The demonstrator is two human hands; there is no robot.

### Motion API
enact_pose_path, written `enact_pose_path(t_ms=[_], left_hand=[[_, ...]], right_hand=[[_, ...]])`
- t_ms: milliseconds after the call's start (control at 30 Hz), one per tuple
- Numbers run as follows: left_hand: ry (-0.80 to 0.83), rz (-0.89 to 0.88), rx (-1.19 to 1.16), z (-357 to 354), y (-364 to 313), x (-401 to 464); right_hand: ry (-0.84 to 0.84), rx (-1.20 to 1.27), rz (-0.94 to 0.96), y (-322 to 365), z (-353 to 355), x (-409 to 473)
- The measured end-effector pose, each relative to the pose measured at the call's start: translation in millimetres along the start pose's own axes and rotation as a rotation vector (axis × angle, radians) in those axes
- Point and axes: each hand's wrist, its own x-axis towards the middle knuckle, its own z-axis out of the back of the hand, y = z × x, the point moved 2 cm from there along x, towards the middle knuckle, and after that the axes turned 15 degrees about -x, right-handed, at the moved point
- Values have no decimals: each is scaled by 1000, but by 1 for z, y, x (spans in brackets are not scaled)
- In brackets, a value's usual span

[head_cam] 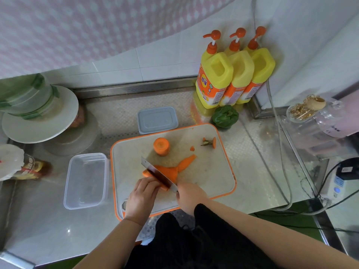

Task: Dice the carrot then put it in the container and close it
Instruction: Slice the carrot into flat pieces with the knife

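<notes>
head view: on the cutting board (213,177), left hand (142,193) fingers curl over the stiff, roll-prone carrot (165,171); right hand (189,195) grips the knife (158,176); best pinned flat-side down.

Room's tight from where I'm steering. The cutting board (217,167) takes up the middle of the surface (48,226). Open container (86,180) sits just beside its left edge, lid (157,119) just past the far edge, so both those sides are blocked. Far right corner is walled off by three yellow bottles (233,74) and a green pepper (225,116). Cables (279,152) trail down the right. Bare surface near left.
</notes>
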Motion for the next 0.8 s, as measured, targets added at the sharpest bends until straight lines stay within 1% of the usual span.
enact_pose_path(t_ms=[67, 167, 367, 667, 800], left_hand=[[-7, -55, 9, 2, -1, 3], [15, -110, 20, 2, 1, 5], [-10, -118, 21, 0, 6, 5], [-26, -72, 1, -5, 10, -1], [-17, -52, -33, -10, 16, -8]], right_hand=[[12, 35, -15, 1, -1, -1], [-29, 86, -24, 4, 4, -7], [-82, 41, 19, 12, 13, -25], [-26, -23, 11, 19, 19, -29], [-10, -30, -35, 22, 16, -28]])
